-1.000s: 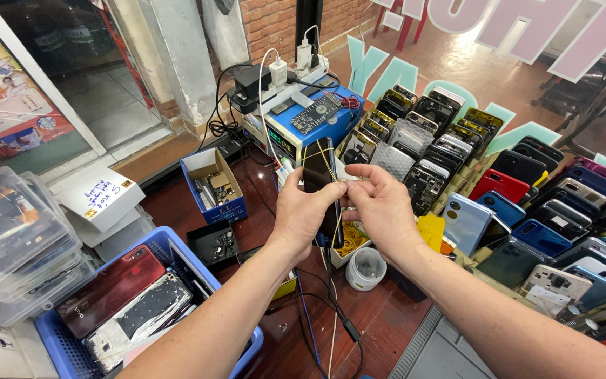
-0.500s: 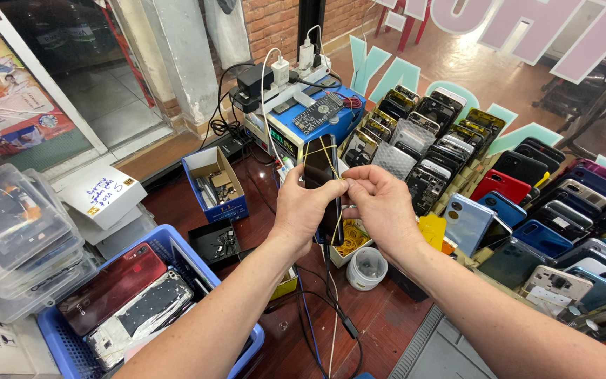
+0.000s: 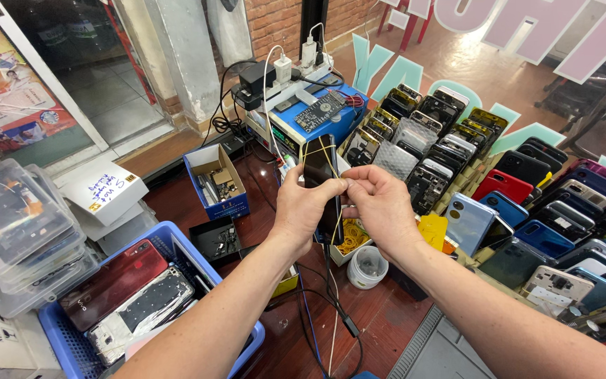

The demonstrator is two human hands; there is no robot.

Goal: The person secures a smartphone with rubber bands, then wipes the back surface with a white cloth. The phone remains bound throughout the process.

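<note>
My left hand (image 3: 304, 205) grips a dark smartphone (image 3: 319, 166) upright above the wooden counter. Yellow rubber bands (image 3: 324, 152) cross the phone's upper half. My right hand (image 3: 381, 203) pinches one band at the phone's right edge, fingertips touching the left hand's fingers. Below the hands sits a small white box of yellow rubber bands (image 3: 351, 239) and a small round white cup (image 3: 367, 266).
Rows of phones and phone backs (image 3: 513, 189) stand in a rack to the right. A blue basket (image 3: 61, 338) holding phones is at lower left, with stacked clear plastic cases (image 3: 15, 231) beside it. A blue parts box (image 3: 217, 181), a power supply (image 3: 324, 119) and cables (image 3: 331, 323) lie ahead.
Both hands stay on the phone. The right hand's fingers have shifted slightly on the rubber band; the phone holds almost the same place.
</note>
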